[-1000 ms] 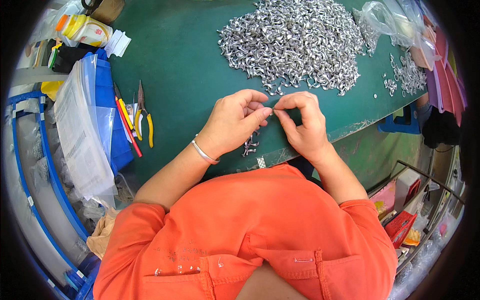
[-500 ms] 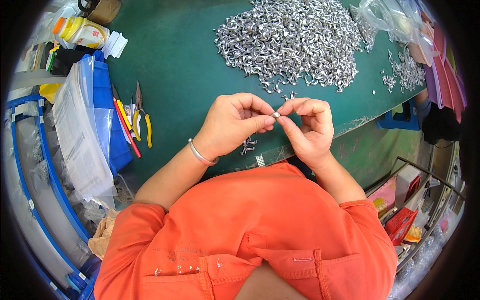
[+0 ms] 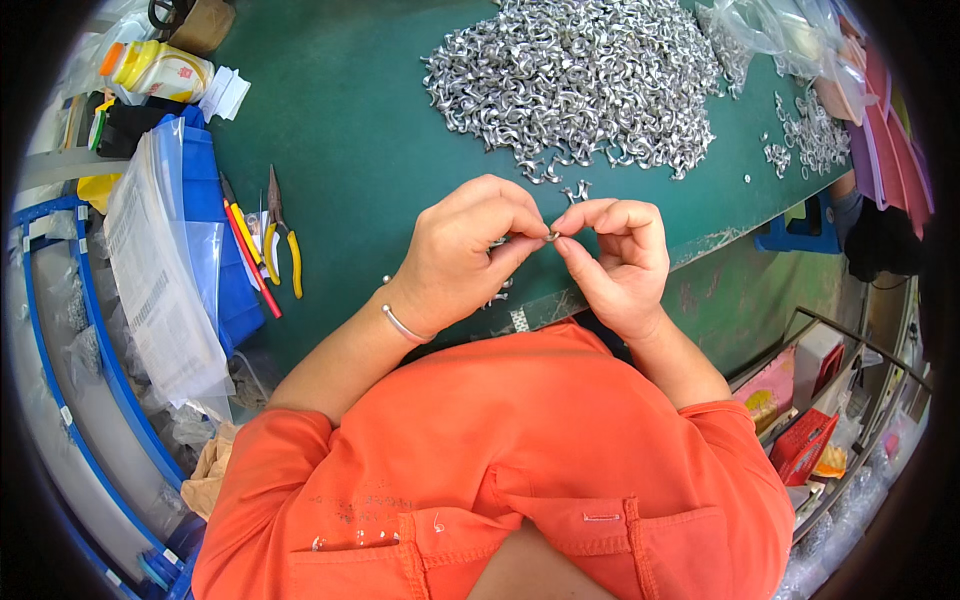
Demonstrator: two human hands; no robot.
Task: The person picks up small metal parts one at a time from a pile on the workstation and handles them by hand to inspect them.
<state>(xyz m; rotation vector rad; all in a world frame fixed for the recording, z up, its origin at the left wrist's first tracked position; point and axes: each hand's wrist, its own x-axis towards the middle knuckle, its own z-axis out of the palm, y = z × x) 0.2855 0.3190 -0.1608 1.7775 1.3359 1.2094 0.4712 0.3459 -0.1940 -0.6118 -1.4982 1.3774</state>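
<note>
Between my two hands is a small shiny metal piece point(image 3: 551, 236), pinched by the fingertips of both. My left hand point(image 3: 470, 245) grips it from the left with thumb and forefinger, and a metal bangle circles that wrist. From the right, my right hand point(image 3: 622, 262) holds it the same way, its other fingers curled. Just beyond my fingers a few curved silver metal pieces point(image 3: 576, 191) lie on the green tabletop point(image 3: 340, 130). More small pieces show partly under my left hand. A large heap of the same curved pieces point(image 3: 580, 85) covers the far middle of the table.
Yellow-handled pliers point(image 3: 291, 245) and a red pen point(image 3: 268, 295) lie at the left, beside a blue bin point(image 3: 205, 180) with papers in plastic sleeves. A yellow jar point(image 3: 165, 72) stands behind. Small rings point(image 3: 815, 135) and plastic bags point(image 3: 765, 30) are at the far right.
My left hand has rolled over, its knuckles turning upward and its bangle shifting with the wrist. The small piece has turned between my fingertips. My right hand has hardly moved.
</note>
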